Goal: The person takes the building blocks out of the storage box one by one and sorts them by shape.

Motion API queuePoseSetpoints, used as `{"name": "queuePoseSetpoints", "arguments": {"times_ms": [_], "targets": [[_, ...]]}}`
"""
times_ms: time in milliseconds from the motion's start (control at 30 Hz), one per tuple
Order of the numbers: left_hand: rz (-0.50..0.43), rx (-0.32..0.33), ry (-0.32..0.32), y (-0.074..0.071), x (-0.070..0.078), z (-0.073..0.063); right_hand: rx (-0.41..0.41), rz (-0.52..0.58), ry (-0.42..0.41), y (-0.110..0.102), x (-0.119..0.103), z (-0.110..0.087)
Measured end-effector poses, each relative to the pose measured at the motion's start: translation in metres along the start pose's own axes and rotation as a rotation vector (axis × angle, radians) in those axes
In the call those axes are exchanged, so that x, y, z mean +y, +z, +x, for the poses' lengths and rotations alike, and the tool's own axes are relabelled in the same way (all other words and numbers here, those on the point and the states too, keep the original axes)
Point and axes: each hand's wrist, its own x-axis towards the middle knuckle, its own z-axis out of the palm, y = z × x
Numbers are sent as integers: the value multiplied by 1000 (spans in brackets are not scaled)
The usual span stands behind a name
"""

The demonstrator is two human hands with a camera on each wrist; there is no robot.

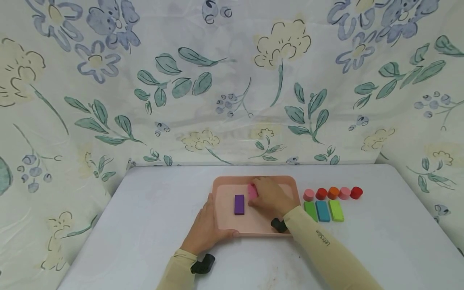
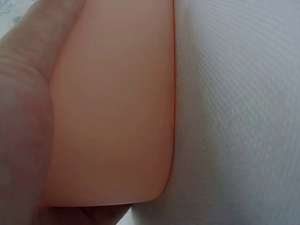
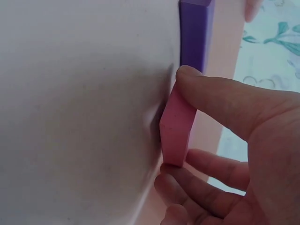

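Observation:
A light orange tray (image 1: 227,228) lies on the white table. My left hand (image 1: 204,225) rests against its near left corner, fingers extended along the left side and thumb on the near edge. In the left wrist view the tray's side wall (image 2: 112,103) appears close up beside this hand. Over the tray's floor, my right hand (image 1: 270,196) pinches a pink block (image 3: 177,126) between thumb and fingers; the block stands tilted in the right wrist view. Just left of it in the head view, a purple block (image 1: 239,204) stands in the tray.
Right of the tray is a row of small round pieces, including a pink one (image 1: 309,195), an orange one (image 1: 333,193) and a red one (image 1: 357,193). Nearer lie a green block (image 1: 310,211), a blue block (image 1: 322,211) and a lime block (image 1: 336,211). A floral cloth (image 1: 232,121) hangs behind the table.

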Motion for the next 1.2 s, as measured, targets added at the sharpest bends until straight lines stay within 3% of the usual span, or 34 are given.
{"name": "queuePoseSetpoints", "arguments": {"times_ms": [233,600,933,1200], "targets": [[1,10,18,0,-1,-1,31,9,28,-6,-1,-5],[-11,14,14,1,-1,0,-1,-102,39,-27,-3,-12],[-13,15,15,0,-1,0,65,-181,27,-35,1,-23],[-13,18,21,-1,0,-1,82,2,37,-44,7,-41]]}}
